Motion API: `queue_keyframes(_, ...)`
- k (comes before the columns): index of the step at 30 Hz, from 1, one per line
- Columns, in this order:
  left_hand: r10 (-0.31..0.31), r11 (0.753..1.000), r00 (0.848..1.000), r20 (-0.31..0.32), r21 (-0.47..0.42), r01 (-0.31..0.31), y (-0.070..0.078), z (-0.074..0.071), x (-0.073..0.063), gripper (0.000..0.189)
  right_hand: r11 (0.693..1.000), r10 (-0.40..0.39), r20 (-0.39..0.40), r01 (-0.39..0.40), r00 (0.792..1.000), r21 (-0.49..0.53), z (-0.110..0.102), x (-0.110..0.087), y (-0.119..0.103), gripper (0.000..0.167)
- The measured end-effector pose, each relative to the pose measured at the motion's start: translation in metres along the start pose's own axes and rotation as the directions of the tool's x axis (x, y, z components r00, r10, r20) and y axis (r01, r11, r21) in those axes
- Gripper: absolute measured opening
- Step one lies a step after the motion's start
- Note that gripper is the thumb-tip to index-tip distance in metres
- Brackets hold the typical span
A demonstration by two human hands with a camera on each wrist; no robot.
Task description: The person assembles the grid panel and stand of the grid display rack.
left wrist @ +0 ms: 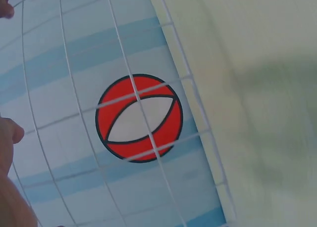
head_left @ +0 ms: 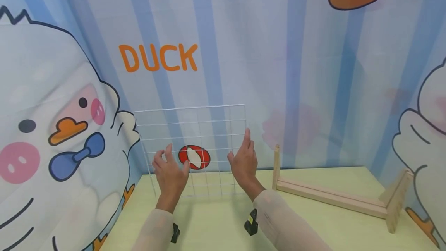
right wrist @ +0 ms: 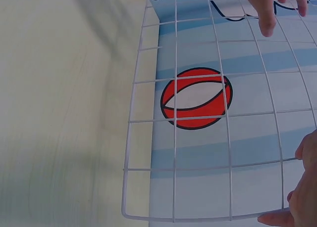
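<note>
A white wire grid panel (head_left: pixel 189 108) stands upright on the table, close to the back curtain. My left hand (head_left: pixel 170 175) is raised in front of its left part, fingers spread and slightly bent, holding nothing. At the panel's right edge is my right hand (head_left: pixel 244 164), its index finger pointing up along the edge wire and its thumb over the mesh. In the right wrist view, the fingers of this hand (right wrist: pixel 304 197) lie right at the edge wire, while the left hand (right wrist: pixel 262 7) hovers over the far part of the mesh.
A wooden stand (head_left: pixel 331 198) with a long bar and two upright end pieces sits on the table's right side. Behind the pale yellow table (head_left: pixel 216 224) hangs a blue striped curtain (head_left: pixel 251 49) with duck prints. A printed red and white ball (head_left: pixel 204 158) shows through the mesh.
</note>
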State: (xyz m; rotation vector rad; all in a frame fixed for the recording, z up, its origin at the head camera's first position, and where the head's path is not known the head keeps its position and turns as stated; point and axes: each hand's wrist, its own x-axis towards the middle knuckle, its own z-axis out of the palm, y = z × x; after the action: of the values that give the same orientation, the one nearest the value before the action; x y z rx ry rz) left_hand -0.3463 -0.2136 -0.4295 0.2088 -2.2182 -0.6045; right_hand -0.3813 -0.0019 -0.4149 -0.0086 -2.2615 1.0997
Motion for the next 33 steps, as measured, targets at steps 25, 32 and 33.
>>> queue_keyframes(25, 0.069, 0.998, 0.992, 0.102, 0.007, -0.070, 0.053, 0.014, 0.004, 0.083, 0.999, -0.035, -0.024, 0.035, 0.999, -0.004, -0.002, -0.008, -0.002, 0.099)
queue_keyframes(32, 0.038, 0.995, 0.998, 0.060, -0.092, -0.032, 0.056, 0.018, 0.003, 0.070, 0.999, -0.044, -0.023, 0.044, 0.999, 0.001, 0.000, -0.011, 0.000, 0.098)
queue_keyframes(33, 0.033, 0.995, 0.998, 0.053, -0.099, -0.027, 0.057, 0.018, 0.004, 0.068, 0.999, -0.044, -0.022, 0.044, 0.999, 0.003, 0.000, -0.011, 0.000, 0.098)
